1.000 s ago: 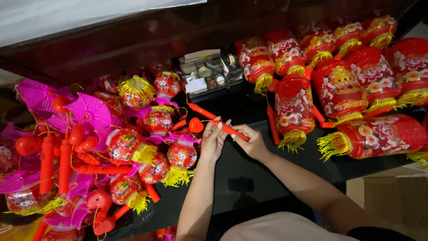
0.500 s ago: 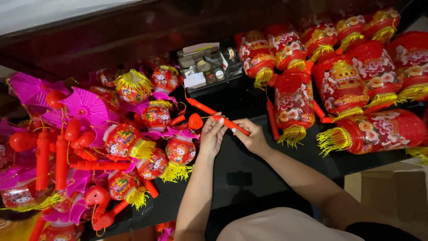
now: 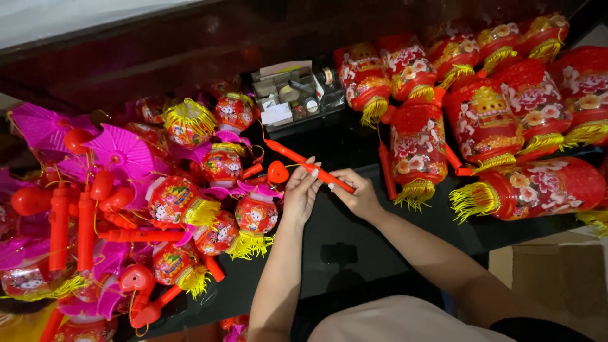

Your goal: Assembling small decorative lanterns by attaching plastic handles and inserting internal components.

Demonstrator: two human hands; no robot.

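Both hands grasp one red stick [image 3: 308,166]: left hand [image 3: 300,196] pinching middle, right hand [image 3: 360,196] gripping near end. Round lanterns [image 3: 221,190] piled left

red lanterns [image 3: 486,120], pink fans [image 3: 120,149], compartment box [image 3: 292,95]

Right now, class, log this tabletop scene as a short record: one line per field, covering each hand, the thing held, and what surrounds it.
Left hand: fingertips pinch the red lantern stick
Right hand: grips the stick's nearer end
Surface: dark glossy table
Left side: heap of small round lanterns and pink paper fans
Right side: large red cylinder lanterns with yellow fringe
Behind the stick: small parts tray
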